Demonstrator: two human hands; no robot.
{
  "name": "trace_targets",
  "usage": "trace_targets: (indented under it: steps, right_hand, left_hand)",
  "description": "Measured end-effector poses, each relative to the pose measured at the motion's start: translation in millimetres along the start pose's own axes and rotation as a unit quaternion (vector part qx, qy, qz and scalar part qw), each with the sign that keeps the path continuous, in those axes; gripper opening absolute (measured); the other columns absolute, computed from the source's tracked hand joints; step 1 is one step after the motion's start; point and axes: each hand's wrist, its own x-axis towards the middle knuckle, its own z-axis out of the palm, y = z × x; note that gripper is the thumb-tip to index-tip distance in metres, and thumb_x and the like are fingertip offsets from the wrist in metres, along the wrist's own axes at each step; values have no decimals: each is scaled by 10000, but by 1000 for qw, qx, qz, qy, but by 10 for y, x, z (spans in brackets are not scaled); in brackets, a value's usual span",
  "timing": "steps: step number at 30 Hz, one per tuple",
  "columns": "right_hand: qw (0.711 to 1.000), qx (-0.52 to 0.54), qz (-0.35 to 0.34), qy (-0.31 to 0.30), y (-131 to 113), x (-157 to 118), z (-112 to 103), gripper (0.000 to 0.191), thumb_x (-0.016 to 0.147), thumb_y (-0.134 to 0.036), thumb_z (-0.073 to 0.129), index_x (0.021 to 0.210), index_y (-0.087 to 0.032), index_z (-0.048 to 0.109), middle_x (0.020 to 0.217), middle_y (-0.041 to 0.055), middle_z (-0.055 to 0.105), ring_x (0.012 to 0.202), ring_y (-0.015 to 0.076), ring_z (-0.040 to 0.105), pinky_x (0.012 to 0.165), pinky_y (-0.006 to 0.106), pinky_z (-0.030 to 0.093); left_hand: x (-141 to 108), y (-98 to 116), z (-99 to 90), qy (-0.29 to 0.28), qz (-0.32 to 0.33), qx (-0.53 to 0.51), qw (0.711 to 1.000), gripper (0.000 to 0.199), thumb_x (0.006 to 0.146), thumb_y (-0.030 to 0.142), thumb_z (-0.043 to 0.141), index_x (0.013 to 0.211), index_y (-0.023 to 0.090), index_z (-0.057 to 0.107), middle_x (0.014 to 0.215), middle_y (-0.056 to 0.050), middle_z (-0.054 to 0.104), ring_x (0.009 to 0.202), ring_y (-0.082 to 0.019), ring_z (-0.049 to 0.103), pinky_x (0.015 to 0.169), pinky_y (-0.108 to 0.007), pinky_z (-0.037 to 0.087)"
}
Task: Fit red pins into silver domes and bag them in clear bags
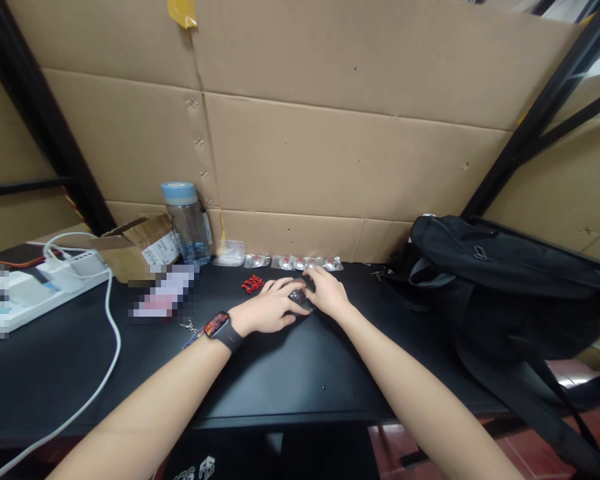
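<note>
Both hands meet over the middle of the black table, on a small clear plastic bag (303, 298) with something dark inside that I cannot make out. My left hand (267, 309), with a smartwatch on its wrist, lies over the bag's left side, fingers bent against it. From the right, my right hand (329, 293) grips the bag between thumb and fingers. Just beyond my left fingertips is a little pile of red bent pieces (253, 284). Behind the hands, several small clear bags (305, 263) with silvery and red contents line the back edge.
To the left stand a blue-lidded bottle (186, 223), an opened cardboard box (135, 250) and a white power strip (75, 270) with a cable running forward. A black backpack (505, 287) fills the right side. A cardboard wall (305, 153) closes off the back.
</note>
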Motion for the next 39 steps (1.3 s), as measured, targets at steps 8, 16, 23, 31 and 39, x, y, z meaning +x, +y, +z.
trace_targets:
  steps: [8, 16, 23, 31, 39]
  right_hand:
    - [973, 173, -152, -32, 392, 52, -218, 189, 946, -247, 553, 1095, -192, 657, 1054, 66, 641, 870, 160, 590, 820, 300, 470]
    - [969, 178, -164, -46, 337, 63, -163, 91, 809, -262, 751, 871, -195, 746, 943, 44, 651, 846, 162, 595, 818, 289, 465]
    - [956, 282, -35, -66, 350, 78, -192, 216, 796, -371, 707, 815, -157, 721, 683, 10, 651, 605, 129, 555, 602, 249, 432]
    - [915, 394, 44, -78, 327, 69, -59, 341, 688, -208, 691, 1009, -193, 577, 680, -13, 703, 613, 150, 654, 603, 229, 458]
    - [975, 190, -46, -110, 302, 46, -79, 330, 786, -129, 573, 1046, -222, 753, 742, -5, 715, 663, 131, 625, 696, 243, 448]
  left_hand:
    - [31, -74, -106, 91, -24, -43, 995, 527, 763, 67, 564, 1227, 316, 579, 1286, -23, 611, 1209, -231, 516, 999, -368, 386]
    - [80, -115, -38, 109, -123, -9, 986, 87, 839, 316, 687, 882, 240, 684, 969, -18, 709, 1031, -245, 594, 952, -393, 336]
    - [71, -179, -126, 133, -193, -160, 959, 140, 854, 380, 640, 857, 249, 689, 961, 10, 762, 953, -208, 685, 928, -343, 423]
    - [146, -95, -28, 148, -273, -182, 933, 196, 890, 316, 556, 1064, 258, 484, 819, 36, 775, 872, -207, 717, 887, -366, 408]
    - [177, -56, 147, 139, -227, -55, 962, 171, 952, 290, 484, 1074, 283, 603, 860, 2, 750, 958, -233, 650, 910, -403, 303]
